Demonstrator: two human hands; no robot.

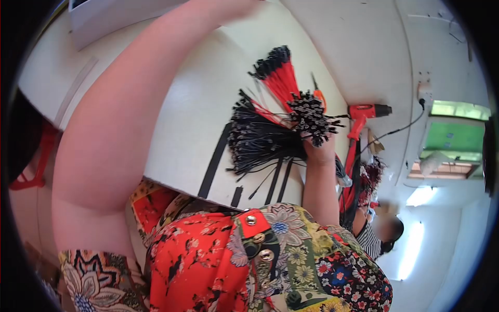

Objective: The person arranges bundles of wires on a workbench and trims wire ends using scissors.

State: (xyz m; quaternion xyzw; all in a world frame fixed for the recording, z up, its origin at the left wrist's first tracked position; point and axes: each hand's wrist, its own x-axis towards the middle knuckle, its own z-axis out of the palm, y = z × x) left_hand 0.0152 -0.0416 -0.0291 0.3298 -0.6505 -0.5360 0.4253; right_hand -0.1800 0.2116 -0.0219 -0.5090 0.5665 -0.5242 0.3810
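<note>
My right hand [319, 148] is closed around a bundle of thin black wires [312, 117], whose black-tipped ends point toward me. Next to that hand, more black wires [265, 138] fan out over the white table [182, 119]. Beyond them lies a bunch of red wires [283, 80] with black ends. My left arm stretches across the near side of the view. Only a blurred part of my left hand [244, 9] shows at the top edge, with its fingers cut off.
A red and black power tool [368, 112], its cord running to a wall socket [423, 93], lies past the bundle. Black strips [215, 161] mark the tabletop. A pale box [112, 21] stands at upper left, a red stool [39, 166] below. Another person [371, 236] sits at right.
</note>
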